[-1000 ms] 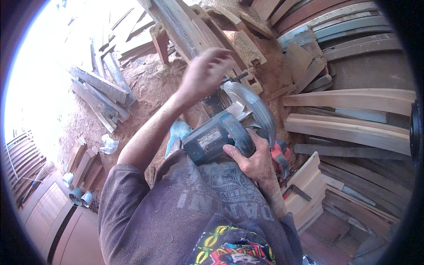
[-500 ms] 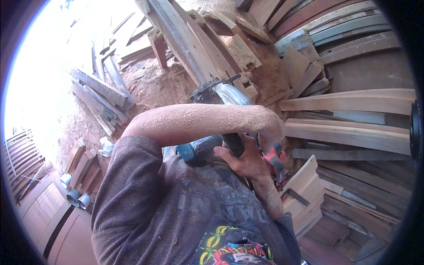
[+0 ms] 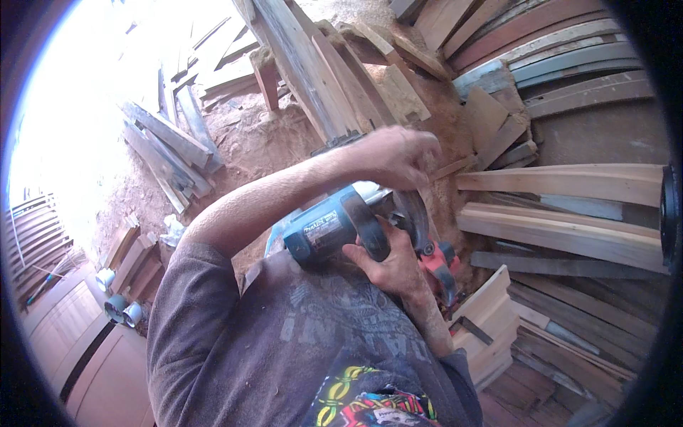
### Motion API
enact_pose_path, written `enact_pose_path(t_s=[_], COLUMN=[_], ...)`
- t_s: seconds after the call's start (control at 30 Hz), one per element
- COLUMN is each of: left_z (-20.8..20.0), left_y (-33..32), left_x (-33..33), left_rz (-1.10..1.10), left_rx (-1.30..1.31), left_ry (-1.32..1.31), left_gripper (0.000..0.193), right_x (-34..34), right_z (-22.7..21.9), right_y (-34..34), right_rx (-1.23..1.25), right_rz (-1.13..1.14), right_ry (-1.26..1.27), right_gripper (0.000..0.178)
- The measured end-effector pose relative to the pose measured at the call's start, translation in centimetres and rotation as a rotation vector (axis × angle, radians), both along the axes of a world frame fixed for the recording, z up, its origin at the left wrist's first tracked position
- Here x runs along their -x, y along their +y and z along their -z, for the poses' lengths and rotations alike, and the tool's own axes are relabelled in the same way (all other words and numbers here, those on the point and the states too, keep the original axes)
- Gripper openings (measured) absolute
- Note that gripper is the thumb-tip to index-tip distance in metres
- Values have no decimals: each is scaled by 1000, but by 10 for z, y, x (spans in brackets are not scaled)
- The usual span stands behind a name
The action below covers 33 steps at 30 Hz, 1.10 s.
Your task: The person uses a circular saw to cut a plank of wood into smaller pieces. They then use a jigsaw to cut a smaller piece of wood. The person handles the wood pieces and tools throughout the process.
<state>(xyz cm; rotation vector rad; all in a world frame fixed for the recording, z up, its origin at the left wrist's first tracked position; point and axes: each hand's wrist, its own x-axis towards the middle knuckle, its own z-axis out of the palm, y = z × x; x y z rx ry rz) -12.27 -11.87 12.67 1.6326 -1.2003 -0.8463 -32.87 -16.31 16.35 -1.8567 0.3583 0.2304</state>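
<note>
A blue and black circular saw [image 3: 324,226] with a pale metal guard lies across the boards in front of my torso. My right hand [image 3: 393,262] is wrapped round its black handle [image 3: 368,231]. Above the saw's guard, my left hand [image 3: 395,155] is raised and slightly blurred, its fingers apart with nothing visible in them. My left forearm, dusted with sawdust, crosses over the saw and hides part of its front and base. Beyond it, a long wooden board [image 3: 302,78] runs away from me.
A red and black power tool [image 3: 439,269] sits right of my right hand. Stacked planks [image 3: 562,224] fill the right side. Loose boards [image 3: 167,146] lie on the sawdust-covered ground at left. Near the lower left are several small cans [image 3: 116,308] and wooden panels [image 3: 117,377].
My left hand has lifted away from beside the saw, moving up and slightly left, uncovering more of the blue motor body. My right hand stays on the handle.
</note>
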Motion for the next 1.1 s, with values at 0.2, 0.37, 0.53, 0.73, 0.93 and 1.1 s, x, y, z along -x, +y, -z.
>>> enact_pose_path(t_s=[0.2, 0.37, 0.53, 0.73, 0.93, 1.1], left_z=[48, 50, 64, 66, 63, 68], left_y=[36, 48, 51, 52, 54, 53], left_x=[-34, -35, -34, -35, -39, -46], left_rz=[-478, -600, -659, -671, -687, -697], left_rx=[-291, -396, -397, -397, -404, -436], left_ry=[109, 241, 331, 384, 392, 378], left_gripper=[65, 79, 92, 87, 85, 81], right_x=[-14, -19, -22, -26, -32, -37], right_z=[-10, -9, -11, -10, -11, -10], right_y=[2, 4, 4, 4, 6, 6], right_rx=[-53, -77, -77, -49, -73, -64], right_rz=[-16, -16, -24, -31, -18, -23], right_ry=[31, 39, 32, 50, 47, 55], right_gripper=[22, 21, 22, 22, 23, 24])
